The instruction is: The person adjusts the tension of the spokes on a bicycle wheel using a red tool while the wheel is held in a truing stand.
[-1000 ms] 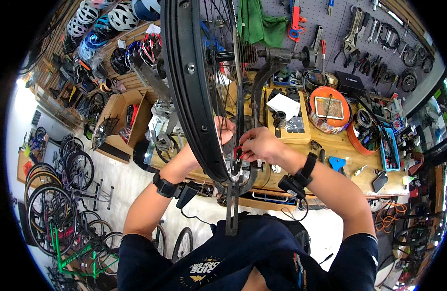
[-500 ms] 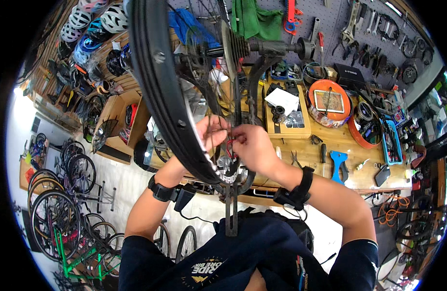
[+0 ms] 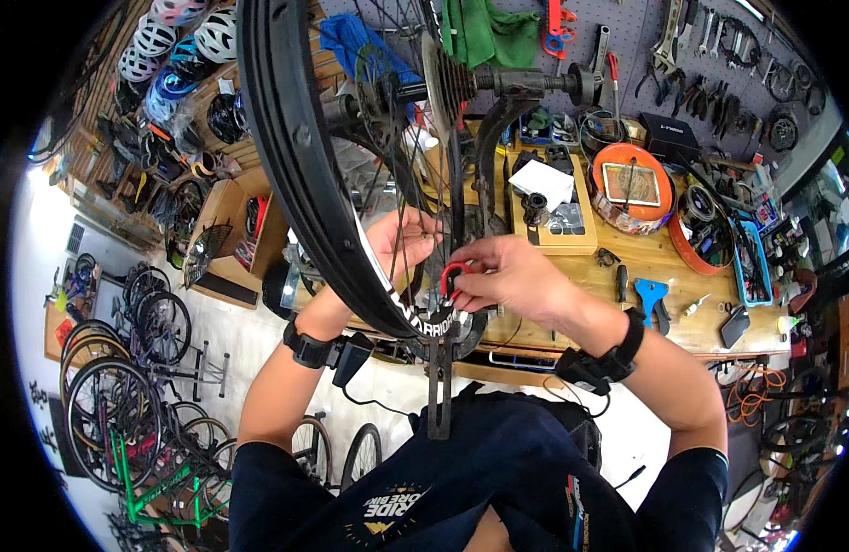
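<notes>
A bare black wheel rim [image 3: 300, 175] with spokes stands upright in a truing stand [image 3: 498, 138], close in front of me. At the hub, a cassette [image 3: 454, 83] shows near the top. My left hand [image 3: 398, 244] is among the spokes, its thumb and fingertips pinched at a spoke [image 3: 403, 198]. Just right of it, my right hand [image 3: 516, 278] grips a small red spoke wrench [image 3: 454, 276] near the rim's lower inner edge. Whether the wrench sits on a nipple is hidden.
Behind the wheel is a wooden bench [image 3: 581, 281] with an open cardboard box [image 3: 576, 235], an orange round tray [image 3: 629, 161], a blue tool [image 3: 652, 296] and a screwdriver [image 3: 621, 285]. Tools hang on the pegboard [image 3: 627, 55]. Bicycles [image 3: 121, 414] stand at the left.
The wheel has turned, bringing white lettering to the rim's bottom. My right hand has shifted slightly right, and the red spoke wrench shows more plainly. My left hand stays at the spokes.
</notes>
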Tool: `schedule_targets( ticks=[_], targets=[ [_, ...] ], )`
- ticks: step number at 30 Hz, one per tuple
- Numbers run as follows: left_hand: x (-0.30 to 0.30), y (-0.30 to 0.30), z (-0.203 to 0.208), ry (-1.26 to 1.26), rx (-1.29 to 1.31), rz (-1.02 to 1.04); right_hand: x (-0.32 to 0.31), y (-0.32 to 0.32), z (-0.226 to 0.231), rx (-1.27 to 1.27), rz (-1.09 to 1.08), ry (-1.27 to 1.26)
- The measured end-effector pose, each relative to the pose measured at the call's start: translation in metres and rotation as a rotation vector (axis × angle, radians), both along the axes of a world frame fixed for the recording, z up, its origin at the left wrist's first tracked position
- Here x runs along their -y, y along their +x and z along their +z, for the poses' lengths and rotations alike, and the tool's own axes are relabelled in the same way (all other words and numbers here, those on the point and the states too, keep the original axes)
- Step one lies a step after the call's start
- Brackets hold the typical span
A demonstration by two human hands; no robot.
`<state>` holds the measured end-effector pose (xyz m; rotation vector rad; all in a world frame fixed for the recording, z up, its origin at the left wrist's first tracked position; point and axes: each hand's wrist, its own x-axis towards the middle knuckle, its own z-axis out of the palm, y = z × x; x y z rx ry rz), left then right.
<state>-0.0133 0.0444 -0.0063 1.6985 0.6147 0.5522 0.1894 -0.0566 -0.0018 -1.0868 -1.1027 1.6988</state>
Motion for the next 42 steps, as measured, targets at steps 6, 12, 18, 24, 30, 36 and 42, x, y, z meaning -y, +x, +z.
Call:
schedule_targets(
  ticks=[6, 12, 18, 24, 30, 36, 42],
  targets=[
    [-0.004, -0.002, -0.010, -0.020, 0.021, 0.024, -0.005, -0.009, -0.006, 0.043, -0.075, 0.001],
    [-0.005, 0.000, -0.014, -0.025, 0.052, 0.031, -0.010, -0.013, -0.013, 0.031, -0.053, -0.022],
    [-0.007, 0.001, -0.019, -0.061, 0.089, 0.053, -0.019, -0.018, -0.012, 0.077, -0.029, -0.010],
    [0.001, 0.000, -0.016, -0.123, 0.115, 0.089, -0.016, -0.027, 0.000, 0.317, -0.022, 0.168],
    [-0.001, -0.001, -0.014, -0.023, 0.021, 0.073, -0.021, -0.018, -0.009, 0.052, 0.042, 0.010],
    [-0.006, -0.007, -0.024, -0.256, 0.229, -0.012, 0.001, -0.046, 0.006, 0.610, -0.220, 0.521],
    [-0.010, 0.000, -0.035, -0.275, 0.235, 0.083, 0.007, -0.051, -0.005, 0.843, -0.284, 0.542]
  ],
)
